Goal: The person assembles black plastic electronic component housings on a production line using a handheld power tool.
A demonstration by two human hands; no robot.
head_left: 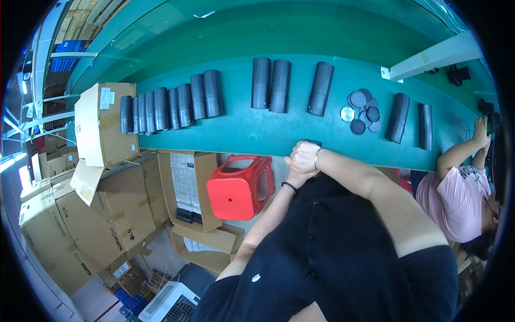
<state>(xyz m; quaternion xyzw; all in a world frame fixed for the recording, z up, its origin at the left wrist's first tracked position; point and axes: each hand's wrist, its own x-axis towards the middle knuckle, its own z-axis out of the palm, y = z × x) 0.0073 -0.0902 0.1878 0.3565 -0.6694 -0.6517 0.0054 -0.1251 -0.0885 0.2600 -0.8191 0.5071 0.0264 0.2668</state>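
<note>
My right hand (304,156), with a bracelet at the wrist, is closed at the front edge of the bench. Just below it and touching it, my left hand (300,176) is closed too, a black band on its wrist. The end of a black tube (314,143) shows past my right knuckles; the rest is hidden by my hands and dark shirt. Beyond my hands, ribbed black tubes (280,86) lie on the green bench (236,131), another tube (321,89) to their right. Round dark discs (358,126) are piled further right, one of them shiny (347,114).
A row of black tubes (161,109) lies at the left, beside an open cardboard box (118,129). Two more tubes (398,118) lie right of the discs. A red stool (230,193) and an open carton (185,182) stand below the bench. A co-worker in pink (456,198) works at the right.
</note>
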